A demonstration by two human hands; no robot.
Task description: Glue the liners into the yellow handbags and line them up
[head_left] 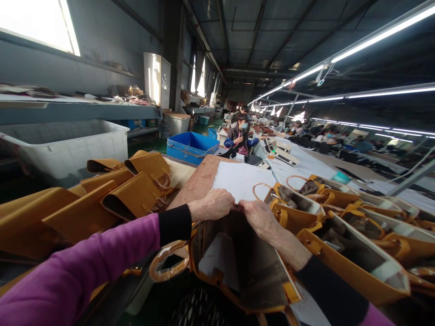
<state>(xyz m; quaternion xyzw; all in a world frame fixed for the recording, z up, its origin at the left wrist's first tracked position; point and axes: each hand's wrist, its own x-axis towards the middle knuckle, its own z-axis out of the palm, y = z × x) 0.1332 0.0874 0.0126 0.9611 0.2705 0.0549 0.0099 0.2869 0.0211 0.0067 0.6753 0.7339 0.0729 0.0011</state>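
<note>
Two bare hands, head view: left hand (214,204) and right hand (260,219) nearly meet, fingers closed on the far rim of an open mustard bag (258,265). The bag is directly before the wearer, dark interior exposed. A ring handle (166,275) (wrapped in clear film) sits at its left. Similar bags (355,267) stand at right.

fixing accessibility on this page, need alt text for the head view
A person's left hand and right hand pinch the far rim of an open yellow bag. More open yellow bags crowd the right, curved yellow pieces lie at left, and a blue bin and a co-worker are beyond.
</note>
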